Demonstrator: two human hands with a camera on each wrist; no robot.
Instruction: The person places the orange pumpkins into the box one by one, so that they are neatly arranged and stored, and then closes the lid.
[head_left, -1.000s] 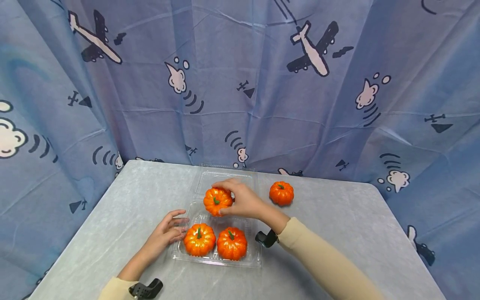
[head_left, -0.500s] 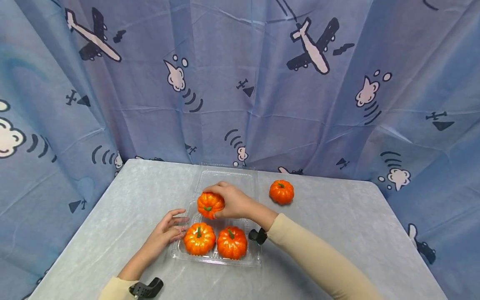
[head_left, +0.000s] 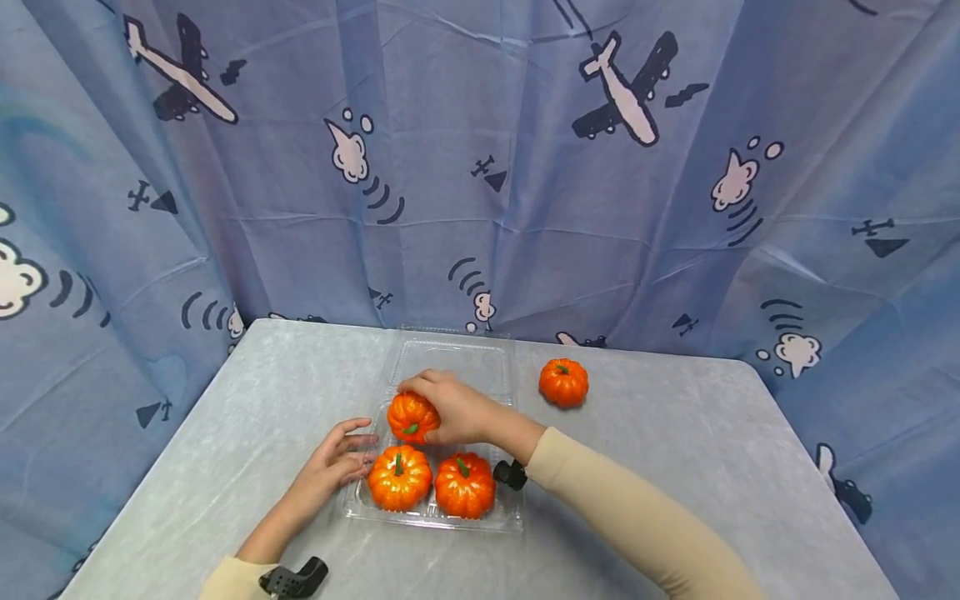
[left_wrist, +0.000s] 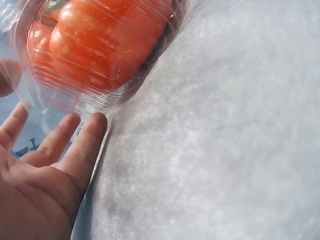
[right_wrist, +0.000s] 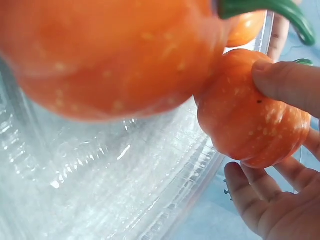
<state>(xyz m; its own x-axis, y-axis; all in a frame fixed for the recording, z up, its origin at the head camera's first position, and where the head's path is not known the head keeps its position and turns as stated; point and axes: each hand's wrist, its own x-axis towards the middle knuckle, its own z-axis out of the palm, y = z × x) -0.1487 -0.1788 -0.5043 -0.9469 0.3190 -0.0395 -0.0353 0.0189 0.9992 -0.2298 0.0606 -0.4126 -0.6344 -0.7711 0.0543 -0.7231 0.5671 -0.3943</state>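
My right hand (head_left: 455, 410) grips a small orange pumpkin (head_left: 411, 418) over the back left part of a clear plastic clamshell container (head_left: 491, 523). In the right wrist view, thumb and fingers curl round this pumpkin (right_wrist: 250, 112), its green stem partly hidden. Two more pumpkins sit in the container's front half, one at front left (head_left: 400, 478) and one at front right (head_left: 465, 486). At the container's left side, my left hand (head_left: 336, 461) lies with its fingers spread. The left wrist view has its fingertips right at the ribbed plastic wall, below a pumpkin (left_wrist: 100, 42).
A fourth pumpkin (head_left: 564, 383) stands on the grey-white table (head_left: 660, 467), right of the container. The container's open lid (head_left: 453, 358) lies flat toward the back. Behind the table hangs a blue curtain (head_left: 435, 167) printed with airplanes.
My right hand has carried its pumpkin left and a little toward me, over the container's back left part. The pumpkin's stem has tilted forward. The left hand has stayed in place.
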